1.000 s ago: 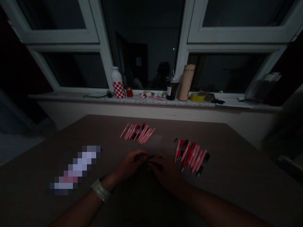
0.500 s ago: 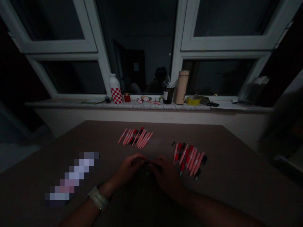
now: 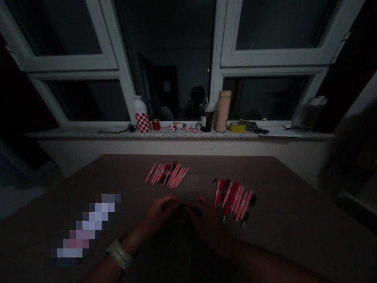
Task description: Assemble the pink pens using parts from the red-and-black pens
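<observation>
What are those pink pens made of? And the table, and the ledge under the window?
Pink pens: likely plastic; smooth, evenly coloured barrels with a soft sheen. Table: looks like wood or wood-look laminate, matte brown; the dim light hides any grain. Window ledge: seems to be stone, maybe granite; pale with fine speckles.

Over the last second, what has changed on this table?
The left hand and right hand have closed in on the dark pen between them, so less of it shows. Both keep hold of it. The far pens and the nearer pens lie unmoved.
</observation>
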The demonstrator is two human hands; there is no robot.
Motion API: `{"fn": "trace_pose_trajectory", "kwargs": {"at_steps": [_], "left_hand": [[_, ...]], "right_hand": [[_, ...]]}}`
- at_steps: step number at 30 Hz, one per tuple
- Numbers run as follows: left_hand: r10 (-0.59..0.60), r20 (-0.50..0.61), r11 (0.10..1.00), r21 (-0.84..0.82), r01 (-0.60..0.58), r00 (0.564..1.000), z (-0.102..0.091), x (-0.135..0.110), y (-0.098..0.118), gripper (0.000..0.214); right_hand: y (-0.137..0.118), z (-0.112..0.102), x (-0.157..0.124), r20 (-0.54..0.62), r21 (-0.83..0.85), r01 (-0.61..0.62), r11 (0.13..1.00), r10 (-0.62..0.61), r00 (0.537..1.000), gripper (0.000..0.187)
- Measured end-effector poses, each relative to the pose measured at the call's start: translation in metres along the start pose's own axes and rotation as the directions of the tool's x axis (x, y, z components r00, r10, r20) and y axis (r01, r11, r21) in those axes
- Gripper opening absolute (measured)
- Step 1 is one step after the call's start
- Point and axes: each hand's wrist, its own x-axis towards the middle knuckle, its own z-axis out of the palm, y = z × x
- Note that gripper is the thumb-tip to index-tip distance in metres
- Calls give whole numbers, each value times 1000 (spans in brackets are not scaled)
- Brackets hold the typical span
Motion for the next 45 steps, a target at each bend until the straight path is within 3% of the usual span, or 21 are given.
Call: {"fn": "trace_pose_trajectory", "kwargs": {"at_steps": [5,11,18,26,31,38,45], "left_hand": [[-52,-39,999,-12,52,998,-1,1,-1,33],[11,17,1000,28,-12,1000,0,-1,-3,30],[-87,-51,995,54,90,995,4,-4,1,27],[-67,-74,997,-53,63,995,6,-2,-4,25],[-34,-72,987,-162,22,997,7,-2,-5,35],[39,-132,993,113,-24,990,7,-2,-4,25],[244,92,911,320,-261,965,10,-5,-5,22]], "right_hand": [[-1,0,-1,-14,-3,-15,1000,15,1000,20],[-5,-2,-1,25,-26,-16,1000,17,1000,22],[-7,-3,-1,73,-80,-45,996,51,996,21],[-5,-1,-2,41,-98,12,995,-8,999,20],[1,1,0,-27,-105,67,992,-70,997,17],[14,1,3,-208,24,17,1000,-12,978,18],[14,-2,6,-255,193,-105,976,153,955,29]]}}
